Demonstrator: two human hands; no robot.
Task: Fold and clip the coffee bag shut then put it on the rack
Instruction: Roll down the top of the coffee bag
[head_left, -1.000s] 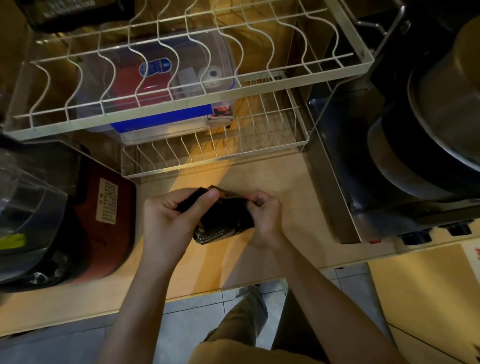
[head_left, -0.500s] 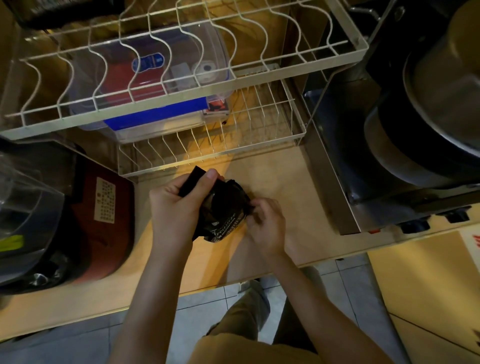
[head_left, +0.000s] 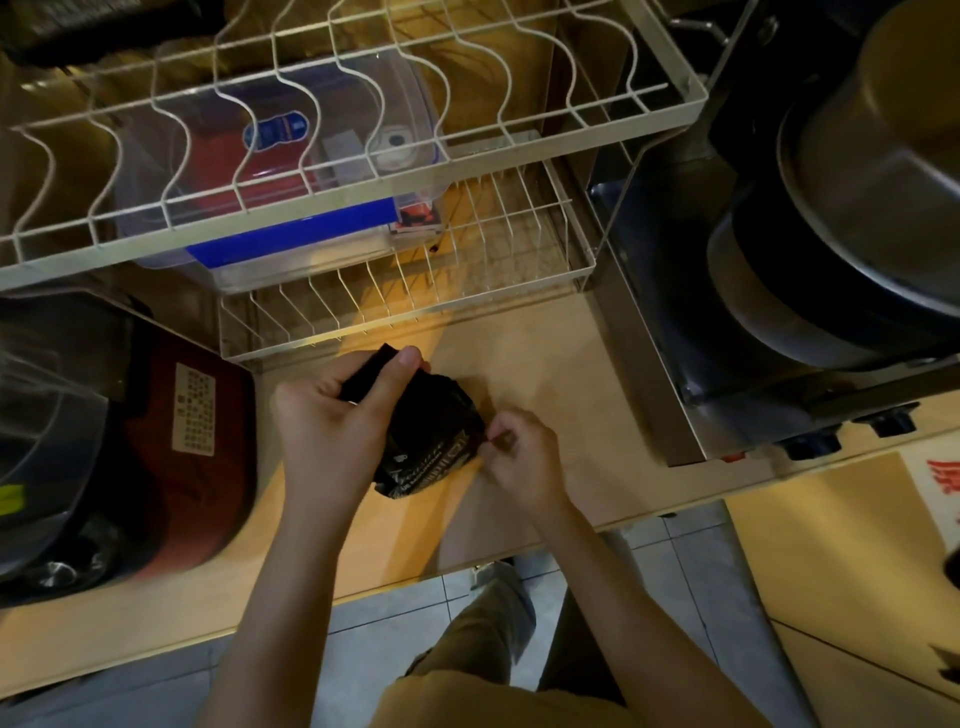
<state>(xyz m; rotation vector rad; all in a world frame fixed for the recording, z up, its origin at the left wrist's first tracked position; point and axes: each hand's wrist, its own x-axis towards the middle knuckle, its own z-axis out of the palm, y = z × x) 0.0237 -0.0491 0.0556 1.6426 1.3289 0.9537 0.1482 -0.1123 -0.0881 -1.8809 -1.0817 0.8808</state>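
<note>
Black foil coffee bag (head_left: 428, 441), head view: held just above the wooden counter (head_left: 545, 364), its top now gathered into a folded strip pinched under the left hand (head_left: 332, 421) thumb, where a second ago both hands gripped the top edge; the right hand (head_left: 519, 457) has dropped to the bag's lower side, fingertips pinched on something small, possibly the clip, not identifiable. Folding appears largely done, clipping outstanding; the wire rack (head_left: 395, 322) stands just beyond, lower tier partly filled by a clear container (head_left: 291, 260), a red appliance (head_left: 192, 441) at left.

Both forearms bare, reaching forward side by side. Left hand (head_left: 332, 421) curled closed, thumb pressed flat along the top. Right hand (head_left: 522, 454) lower and just beside it, fingertips pinched together, wrist bent inward.
</note>
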